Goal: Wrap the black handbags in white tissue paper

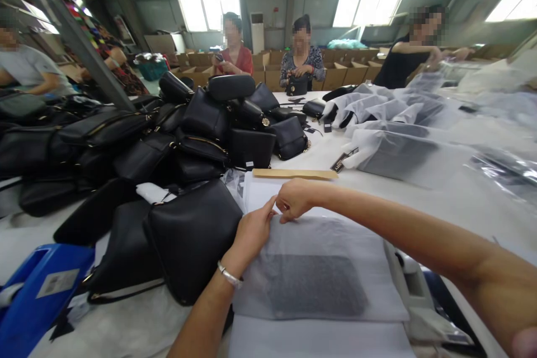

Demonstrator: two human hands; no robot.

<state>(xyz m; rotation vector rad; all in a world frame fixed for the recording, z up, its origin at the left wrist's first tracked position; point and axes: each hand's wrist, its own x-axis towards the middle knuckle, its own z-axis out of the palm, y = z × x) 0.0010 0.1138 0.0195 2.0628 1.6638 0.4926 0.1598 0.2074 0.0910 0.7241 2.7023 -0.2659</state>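
Observation:
A dark flat item shows through a translucent white bag (319,285) that lies in front of me on a stack of white sheets (319,338). At the bag's upper left corner, my left hand (254,232), with a silver bangle at the wrist, pinches the edge. My right hand (296,199) is closed at that same top edge, its fingers bent down and touching the left fingertips. Just left of my left forearm rests a large black handbag (195,235). A brown cardboard strip (293,174) lies beyond both hands.
Many black handbags (205,114) are piled at the left and centre. A blue plastic container (46,296) stands at the lower left. Wrapped bags (394,151) lie to the right. Several people are around the table, one person (301,59) handling a small black bag.

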